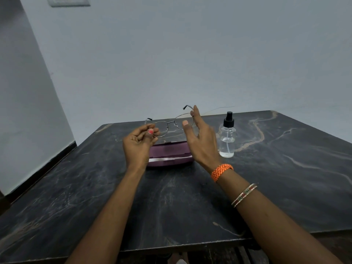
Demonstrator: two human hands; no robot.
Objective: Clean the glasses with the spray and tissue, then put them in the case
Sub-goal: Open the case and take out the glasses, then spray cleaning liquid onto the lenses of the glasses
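Observation:
Thin metal-framed glasses (170,123) are held in the air above the table, temples unfolded and pointing away from me. My left hand (140,142) pinches the rim of the left lens. My right hand (200,138) touches the right lens end, its index finger on the hinge and the other fingers spread. Below the hands an open purple case (169,155) lies on the table, with a white strip, perhaps the tissue, inside. A clear spray bottle (227,137) with a black pump top stands upright just right of my right hand.
The dark marble table (285,178) runs to a pale wall at the back and left. A wall socket plate (67,1) sits high on the wall at upper left. Bangles and an orange band circle my right wrist.

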